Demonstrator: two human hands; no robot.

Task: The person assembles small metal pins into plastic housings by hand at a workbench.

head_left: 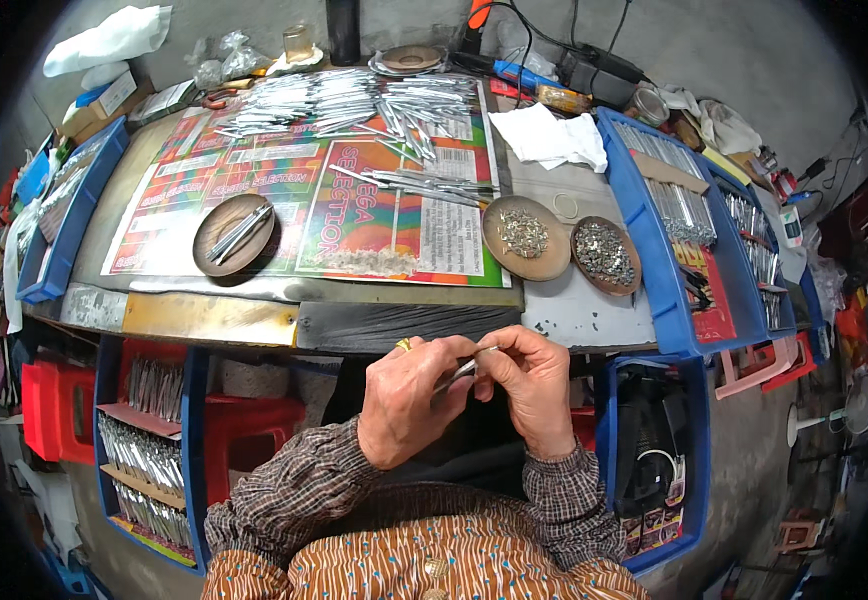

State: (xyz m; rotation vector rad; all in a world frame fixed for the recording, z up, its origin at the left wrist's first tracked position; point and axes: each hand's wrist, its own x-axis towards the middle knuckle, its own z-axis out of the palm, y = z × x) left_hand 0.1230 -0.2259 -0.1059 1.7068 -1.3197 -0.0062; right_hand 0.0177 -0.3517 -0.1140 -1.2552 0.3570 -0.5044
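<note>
Just in front of the table's near edge, my hands meet over a slender silver metal piece (463,370). My left hand (401,398) is closed round it, a gold-coloured ring on one finger. At the piece's upper end, my right hand (537,388) pinches with thumb and forefinger; whatever tiny thing may sit between those fingertips is hidden. Beyond them, a round wooden dish (217,222) holds a few similar silver pieces. To the right stand a dish (544,264) of small light metal parts and a dish (622,291) of darker ones.
Long silver pieces (339,100) lie heaped at the table's back, with a smaller bunch (429,186) nearer, on colourful printed sheets (254,180). White cloths (554,137) lie right of them. Blue crates (669,310) flank the table; another blue crate (194,470) and red stools (49,410) stand below.
</note>
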